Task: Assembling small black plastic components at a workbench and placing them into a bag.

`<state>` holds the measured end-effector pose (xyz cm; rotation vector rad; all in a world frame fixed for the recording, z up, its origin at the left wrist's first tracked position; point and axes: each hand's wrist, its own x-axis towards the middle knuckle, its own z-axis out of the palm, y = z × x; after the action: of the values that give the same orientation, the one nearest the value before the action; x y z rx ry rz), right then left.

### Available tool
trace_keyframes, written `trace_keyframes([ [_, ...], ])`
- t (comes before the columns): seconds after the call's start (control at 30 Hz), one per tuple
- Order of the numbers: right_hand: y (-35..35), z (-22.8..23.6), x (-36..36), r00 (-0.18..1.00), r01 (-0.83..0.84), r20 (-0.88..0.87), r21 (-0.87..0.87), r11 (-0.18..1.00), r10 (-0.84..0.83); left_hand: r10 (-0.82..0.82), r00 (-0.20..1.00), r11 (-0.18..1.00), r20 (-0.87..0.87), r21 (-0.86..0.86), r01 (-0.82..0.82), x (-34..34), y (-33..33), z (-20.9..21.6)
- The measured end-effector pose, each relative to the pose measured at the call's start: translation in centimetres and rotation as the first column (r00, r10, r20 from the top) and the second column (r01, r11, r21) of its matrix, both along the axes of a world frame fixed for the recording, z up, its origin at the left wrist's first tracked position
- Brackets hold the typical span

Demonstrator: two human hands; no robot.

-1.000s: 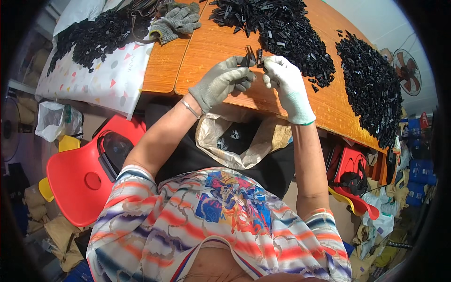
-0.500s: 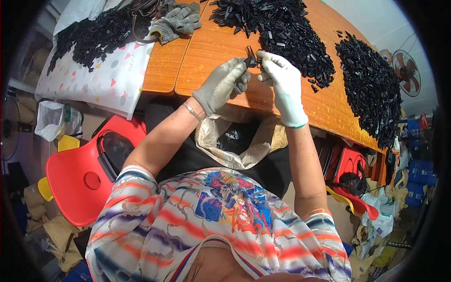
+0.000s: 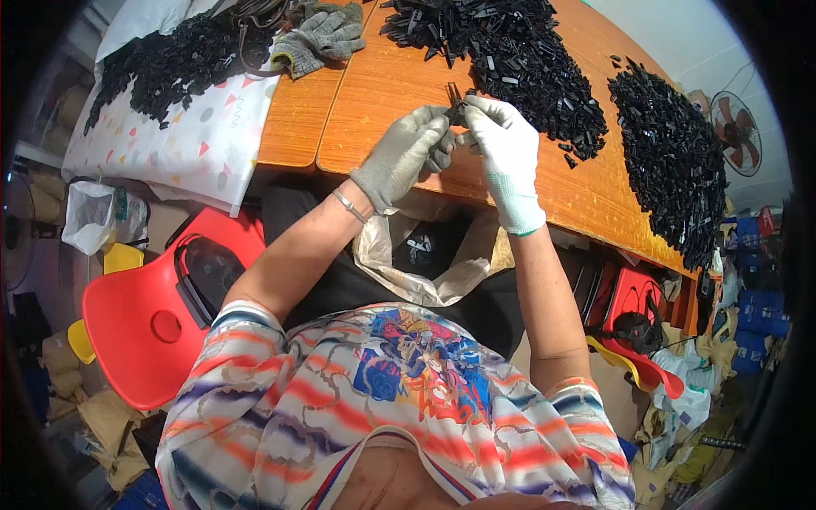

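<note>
My left hand (image 3: 401,157), in a grey-coated work glove, is closed around a small black plastic part (image 3: 454,95) with thin prongs pointing away from me. On the part's right side, my right hand (image 3: 507,153) pinches its edge between thumb and forefinger, in a white knit glove. The fingertips cover much of the part, so its full shape is hidden. Both hands are held above the near edge of the wooden table (image 3: 374,93). Just beyond them spreads a large pile of similar black plastic pieces (image 3: 535,81).
An open whitish sack (image 3: 372,265) with dark contents sits at my lap. More black pieces (image 3: 667,161) lie at the table's right. Another heap (image 3: 170,72) covers a patterned cloth at left, near grey knit gloves (image 3: 319,41). Red chairs (image 3: 127,331) flank me; a fan (image 3: 736,132) stands far right.
My right hand has shifted slightly left, closer to my left hand and the black plastic part. The left hand has barely moved and keeps its grip.
</note>
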<state>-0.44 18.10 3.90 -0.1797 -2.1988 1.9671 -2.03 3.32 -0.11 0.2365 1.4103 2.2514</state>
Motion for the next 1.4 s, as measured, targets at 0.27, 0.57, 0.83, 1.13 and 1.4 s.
trace_keyframes([
  [0.27,-0.9,-0.8,0.3,0.995,0.059,-0.082,0.112,0.992,-0.050,0.045,0.999,0.998,0.003,-0.032,-0.045,0.4,0.0,-0.1],
  [0.57,-1.3,0.5,0.6,0.999,0.042,-0.006,0.534,0.844,-0.046,0.136,0.991,0.987,-0.011,-0.084,-0.136,0.9,0.7,0.4],
  [0.83,-0.7,0.4,-0.8,0.986,0.005,-0.073,0.913,0.408,0.151,0.200,0.976,0.958,-0.084,-0.193,-0.213,0.7,1.2,0.0],
  [1.13,-1.4,-1.1,-0.7,0.980,0.046,-0.135,0.870,0.492,0.148,0.302,0.953,0.906,-0.036,-0.300,-0.299,0.7,1.6,0.4],
  [1.4,-1.2,-1.8,-1.8,0.995,0.031,-0.081,0.809,0.586,0.060,0.183,0.975,0.970,0.124,-0.183,-0.159,-1.2,1.2,-0.2],
])
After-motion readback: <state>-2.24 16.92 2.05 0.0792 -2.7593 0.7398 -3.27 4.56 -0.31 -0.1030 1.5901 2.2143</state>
